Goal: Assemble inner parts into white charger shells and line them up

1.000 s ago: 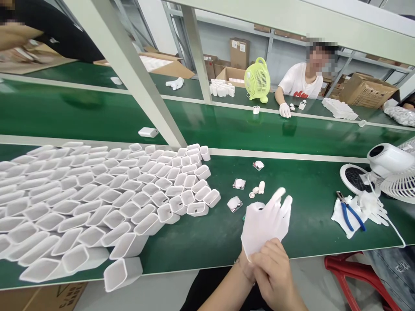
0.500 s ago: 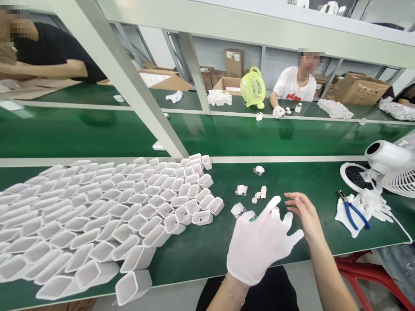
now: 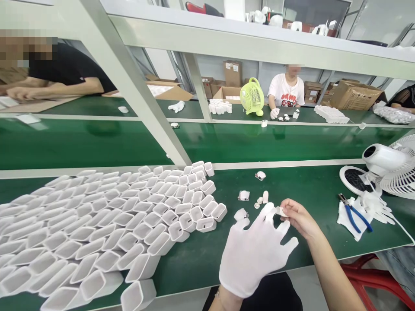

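1. The white glove (image 3: 241, 263) is on the left hand (image 3: 256, 246), covering it to the wrist; the right hand (image 3: 297, 218) is bare.
2. The fit at the fingertips looks unfinished, I judge; the right thumb and fingers pinch a small white tip (image 3: 280, 211) beside the glove's fingers; whether it belongs to the glove, I cannot tell.
3. The left hand is palm down, fingers spread, above the green table (image 3: 191, 259); small white caps (image 3: 260, 201) lie loose just beyond.
4. The glove looks thin and smooth, snug over the back.
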`<state>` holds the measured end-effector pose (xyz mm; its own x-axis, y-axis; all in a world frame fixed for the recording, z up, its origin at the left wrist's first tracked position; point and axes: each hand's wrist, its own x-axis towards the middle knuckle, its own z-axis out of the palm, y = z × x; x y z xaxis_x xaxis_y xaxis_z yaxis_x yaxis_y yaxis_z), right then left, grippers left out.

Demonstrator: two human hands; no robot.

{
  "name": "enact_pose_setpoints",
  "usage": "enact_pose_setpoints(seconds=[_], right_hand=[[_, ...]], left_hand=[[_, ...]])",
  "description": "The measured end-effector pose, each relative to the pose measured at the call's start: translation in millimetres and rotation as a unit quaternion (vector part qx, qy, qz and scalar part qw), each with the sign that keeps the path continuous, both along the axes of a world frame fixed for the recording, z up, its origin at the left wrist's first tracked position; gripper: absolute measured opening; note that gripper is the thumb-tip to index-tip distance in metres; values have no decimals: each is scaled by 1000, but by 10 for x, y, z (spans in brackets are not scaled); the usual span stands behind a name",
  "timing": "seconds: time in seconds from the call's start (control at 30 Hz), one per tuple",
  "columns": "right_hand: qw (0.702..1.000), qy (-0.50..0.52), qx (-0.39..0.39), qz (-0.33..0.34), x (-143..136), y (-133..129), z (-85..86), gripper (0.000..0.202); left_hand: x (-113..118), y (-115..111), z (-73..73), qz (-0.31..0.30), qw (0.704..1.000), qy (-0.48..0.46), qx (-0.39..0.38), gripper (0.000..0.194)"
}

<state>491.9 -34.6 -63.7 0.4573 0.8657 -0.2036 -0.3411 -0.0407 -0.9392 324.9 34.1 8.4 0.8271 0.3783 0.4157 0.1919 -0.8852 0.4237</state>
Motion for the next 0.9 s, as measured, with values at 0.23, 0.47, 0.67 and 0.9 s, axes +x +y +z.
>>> enact_pose_setpoints(seconds=[0.23,0.47,0.67,0.9], right_hand=[[885,-448,-113,-58,171,28,-228,19],[815,-533,-48,-220,-197,-69,-91,23],[959,-260,36,-108,-660,-150,12,36],[988,-76,39,-130,-644,-120,-28,39]], left_hand=[[-50,75,-96,-9,991,41,127,26],[-56,161,-63,31,979,50,195,25],[27,147,36,43,983,44,175,20],[20,130,3,50,988,51,134,23]])
